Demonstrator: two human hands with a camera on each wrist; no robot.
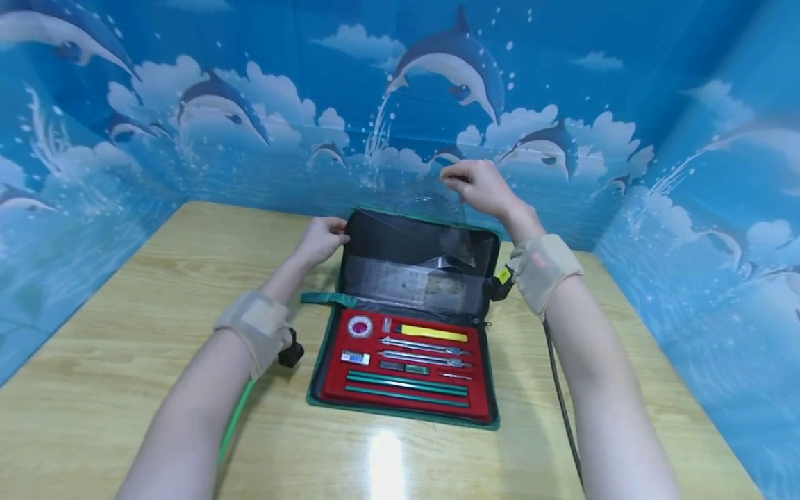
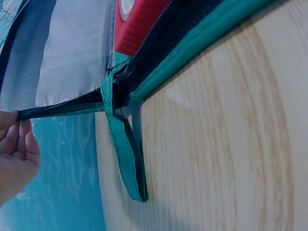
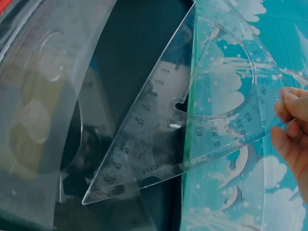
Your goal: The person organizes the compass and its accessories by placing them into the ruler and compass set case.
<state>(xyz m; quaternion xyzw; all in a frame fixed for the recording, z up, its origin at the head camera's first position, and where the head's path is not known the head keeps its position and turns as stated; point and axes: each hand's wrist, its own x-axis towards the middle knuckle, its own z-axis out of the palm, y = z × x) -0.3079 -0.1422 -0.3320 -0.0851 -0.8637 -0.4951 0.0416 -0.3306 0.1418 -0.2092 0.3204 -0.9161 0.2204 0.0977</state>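
Note:
My right hand [image 1: 480,186] pinches a clear set square [image 3: 153,103] with protractor markings by one edge. The set square is raised at the lid's top edge, and one pointed corner lies in front of the dark lining in the right wrist view. With my left hand [image 1: 321,239] I grip the left edge of the upright lid [image 1: 378,239] of a green zip case; the left wrist view shows the zipper edge [image 2: 62,103] between thumb and fingers. A transparent pocket [image 1: 406,281] in the lid holds a printed sheet and other clear pieces.
In the case's red tray [image 1: 406,411] lie a yellow cutter [image 1: 432,333], metal compasses [image 1: 421,360], green pencils [image 1: 406,383], an eraser [image 1: 355,357] and a round tape roll [image 1: 359,326]. A green strap [image 2: 126,159] sticks out leftward over the wooden table [image 1: 187,292].

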